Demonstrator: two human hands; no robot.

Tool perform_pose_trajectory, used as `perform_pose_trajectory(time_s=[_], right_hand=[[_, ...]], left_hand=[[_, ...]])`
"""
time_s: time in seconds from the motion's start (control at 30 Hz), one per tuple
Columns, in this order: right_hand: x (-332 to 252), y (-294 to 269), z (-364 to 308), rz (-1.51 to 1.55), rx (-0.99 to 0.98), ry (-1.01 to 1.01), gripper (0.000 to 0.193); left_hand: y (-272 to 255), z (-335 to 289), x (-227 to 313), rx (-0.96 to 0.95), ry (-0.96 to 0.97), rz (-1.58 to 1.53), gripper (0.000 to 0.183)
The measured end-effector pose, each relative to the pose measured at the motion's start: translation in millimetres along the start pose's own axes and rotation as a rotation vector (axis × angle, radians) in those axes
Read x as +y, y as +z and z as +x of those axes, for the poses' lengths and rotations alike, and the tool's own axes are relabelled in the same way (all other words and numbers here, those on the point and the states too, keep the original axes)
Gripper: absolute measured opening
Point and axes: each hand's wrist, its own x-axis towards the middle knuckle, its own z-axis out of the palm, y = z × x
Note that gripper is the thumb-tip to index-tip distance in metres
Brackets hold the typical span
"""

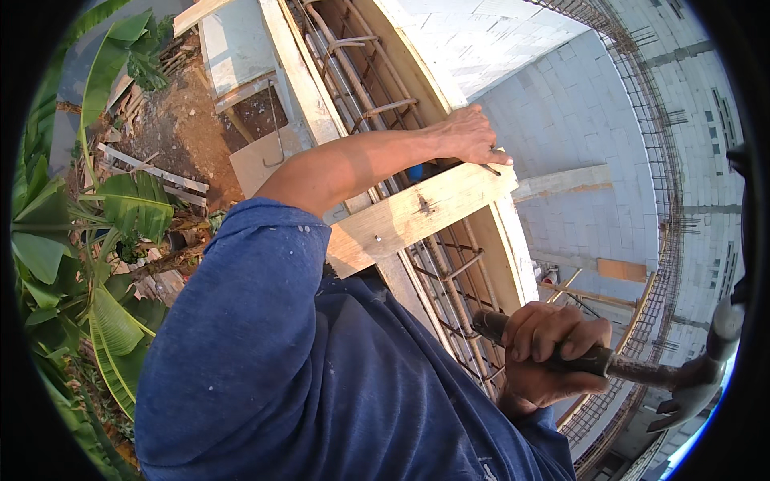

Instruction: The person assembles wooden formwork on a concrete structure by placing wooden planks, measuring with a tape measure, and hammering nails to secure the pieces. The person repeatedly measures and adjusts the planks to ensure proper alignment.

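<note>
My left hand (467, 135) reaches across to the far end of a short wooden board (425, 210). Its fingers are closed on a nail (491, 170), which shows as a thin dark piece against the wood. That board lies crosswise over the two sides of a long timber form (517, 240). Another nail head (378, 238) stands in the board's near end. At the lower right, my right hand (553, 345) is wrapped round the dark grip of a claw hammer (646, 371). The hammer's metal head points away to the right, apart from the board.
Inside the form runs a rusty steel rebar cage (453, 276). Pale block walls (577, 112) rise beyond on the right, with more rebar cages (666, 232) along them. Down on the left are bare soil (188, 132), loose planks (152, 168) and banana leaves (112, 321).
</note>
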Motion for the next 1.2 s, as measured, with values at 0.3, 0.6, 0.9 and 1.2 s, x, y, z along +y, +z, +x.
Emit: perform_pose_trajectory(time_s=[0.3,0.6,0.9,1.2], right_hand=[[25,0,-15,-0.610,-0.272,0.258,0.043],[35,-2,-28,-0.851,-0.334,0.500,0.060],[46,-44,-20,-0.412,0.138,0.274,0.041],[82,-25,7,-0.342,0.432,0.555,0.031]], left_hand=[[8,2,-7,0.020,0.066,0.030,0.083],[2,4,-3,-0.096,0.017,0.095,0.080],[-106,-163,-29,1.087,-0.172,-0.283,0.042],[-72,-175,-15,0.251,-0.155,-0.036,0.019]])
